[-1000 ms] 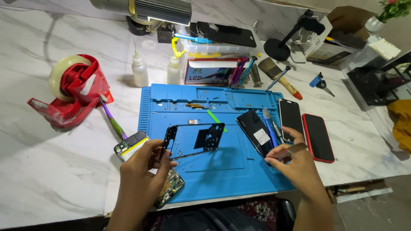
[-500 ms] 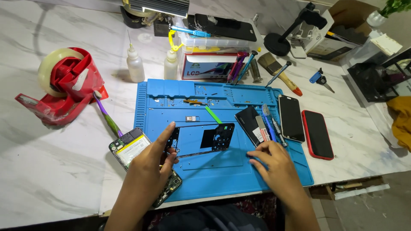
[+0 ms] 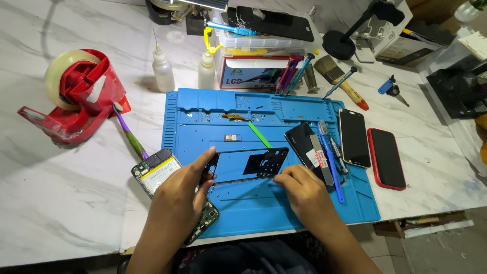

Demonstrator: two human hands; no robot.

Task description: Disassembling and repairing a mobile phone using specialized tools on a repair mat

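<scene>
The phone frame [image 3: 248, 165] is lying on the repair mat [image 3: 203, 116] between your fingers, the opened phone [image 3: 158, 172] just left of your left hand [image 3: 177, 195], the screwdriver [image 3: 332, 162] right of your right hand [image 3: 302, 193].

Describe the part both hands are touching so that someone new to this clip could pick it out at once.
Start at the blue work mat in the middle of the white marble table. On the mat's near half lies a thin black phone frame, with the left hand at its left end and the right hand at its right. Unlike the solid phones to its right, it is an open frame with the blue mat showing through.
</scene>
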